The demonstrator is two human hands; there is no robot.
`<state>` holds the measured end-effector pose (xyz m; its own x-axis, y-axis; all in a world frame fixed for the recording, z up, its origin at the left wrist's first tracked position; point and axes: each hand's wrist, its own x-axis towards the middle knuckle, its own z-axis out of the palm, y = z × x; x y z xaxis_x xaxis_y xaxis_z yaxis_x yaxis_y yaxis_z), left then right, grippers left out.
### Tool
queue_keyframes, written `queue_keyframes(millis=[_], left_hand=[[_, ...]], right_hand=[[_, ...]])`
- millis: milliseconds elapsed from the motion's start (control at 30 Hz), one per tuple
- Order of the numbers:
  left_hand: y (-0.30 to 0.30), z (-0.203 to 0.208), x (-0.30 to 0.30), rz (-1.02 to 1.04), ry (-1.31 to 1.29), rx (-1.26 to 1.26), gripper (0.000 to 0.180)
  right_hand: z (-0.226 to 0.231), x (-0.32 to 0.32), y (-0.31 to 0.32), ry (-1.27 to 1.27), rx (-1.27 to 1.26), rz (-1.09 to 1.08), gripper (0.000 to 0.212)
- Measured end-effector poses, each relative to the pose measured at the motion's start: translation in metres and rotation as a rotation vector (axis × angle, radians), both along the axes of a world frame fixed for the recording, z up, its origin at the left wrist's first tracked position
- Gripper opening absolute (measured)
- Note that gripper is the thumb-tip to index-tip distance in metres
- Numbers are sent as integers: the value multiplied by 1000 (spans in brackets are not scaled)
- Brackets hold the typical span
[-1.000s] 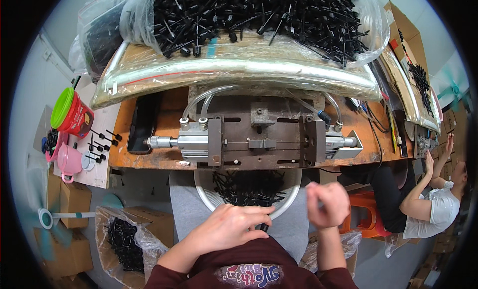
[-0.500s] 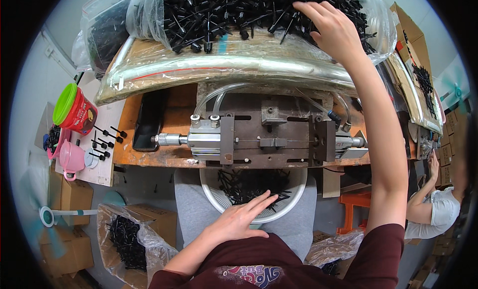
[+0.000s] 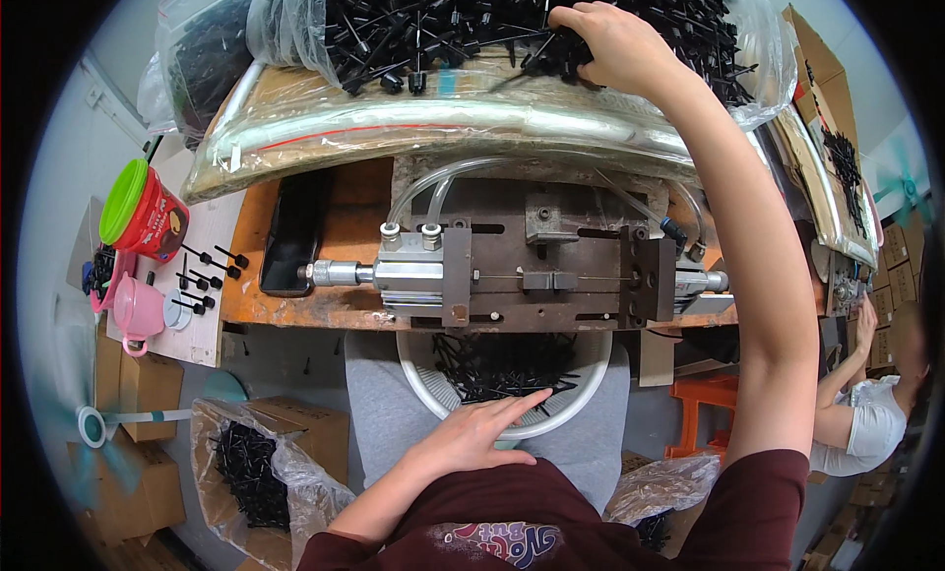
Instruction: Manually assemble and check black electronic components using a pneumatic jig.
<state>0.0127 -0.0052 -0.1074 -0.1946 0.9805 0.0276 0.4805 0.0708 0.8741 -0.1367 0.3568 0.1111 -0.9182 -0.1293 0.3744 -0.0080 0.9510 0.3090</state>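
Observation:
My right hand is at a heap of black plastic parts with thin stems, on a plastic-wrapped cardboard tray. Its thumb and fingers are apart over the heap's front edge, and no part is plainly held. My left hand lies open, fingers stretched, at the near rim of a white basket in my lap. Similar black parts fill the basket. Between the two hands stands a metal clamping fixture with a cylinder at each end and a thin rod across its middle.
On the left stand a red tub with a green rim, a pink cup and several loose black parts. A plastic-lined box and a fan are lower left. An orange stool and a co-worker are to the right.
My right hand has moved left and slightly down into the heap, its fingers more curled. The left hand stays at the basket rim. The view has shifted slightly.

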Motion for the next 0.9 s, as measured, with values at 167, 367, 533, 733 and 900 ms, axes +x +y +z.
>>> queue_keyframes(millis=[167,367,533,733,900], left_hand=[[-1,1,0,-22,0,-73,86],[0,11,-3,51,-12,17,80],[-4,10,-4,104,-15,-28,74],[-3,8,-3,114,21,10,68],[8,13,-1,51,12,-2,64]], right_hand=[[18,11,-32,-199,-218,-145,50],[60,52,-56,-183,-398,-120,64],[76,81,-54,-132,-496,-254,36],[52,74,-36,-272,-258,-209,40],[17,61,3,-178,-158,-81,57]])
